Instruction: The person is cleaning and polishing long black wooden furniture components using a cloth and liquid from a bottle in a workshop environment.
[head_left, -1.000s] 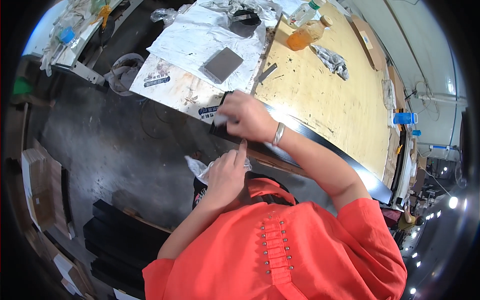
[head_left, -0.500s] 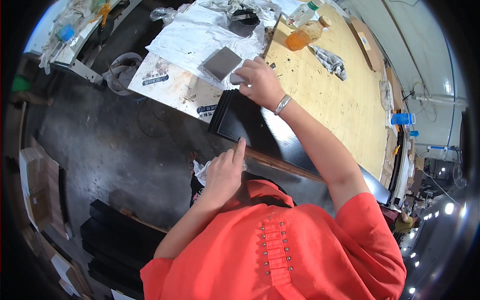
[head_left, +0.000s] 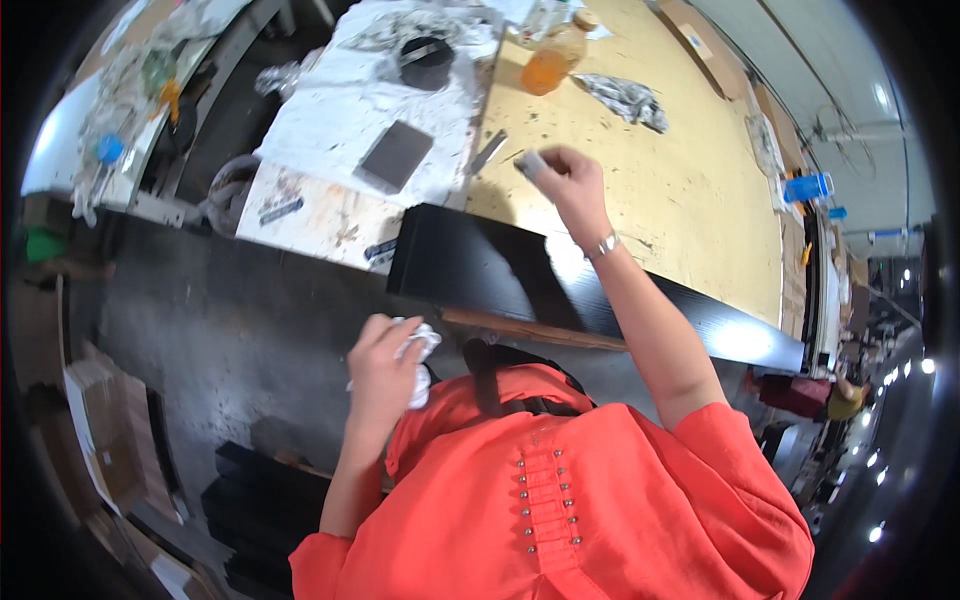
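A stack of black boards (head_left: 480, 255) lies along the near edge of the tables. Above its far side, my right hand (head_left: 580, 195) is closed, pinching a small grey block (head_left: 532, 164), blurred by motion. My left hand (head_left: 383, 365) is closed around a crumpled white cloth (head_left: 424, 350), off the boards and near my body. On the white-covered table beyond the boards' left end lies a grey square pad (head_left: 397, 156). A thin flat strip (head_left: 488, 151) rests by the seam between the two tabletops.
A black bowl (head_left: 427, 64) with a flat tool across it stands on white sheeting (head_left: 335, 95). An orange-filled bottle (head_left: 553, 62) and a grey rag (head_left: 625, 102) are on the wooden tabletop (head_left: 690, 200). More black boards (head_left: 250, 500) are low at the left.
My left hand has left the boards' near edge and moved left, its pointing finger now folded round the cloth. My right hand has shifted right with the grey block, away from the boards' left end.
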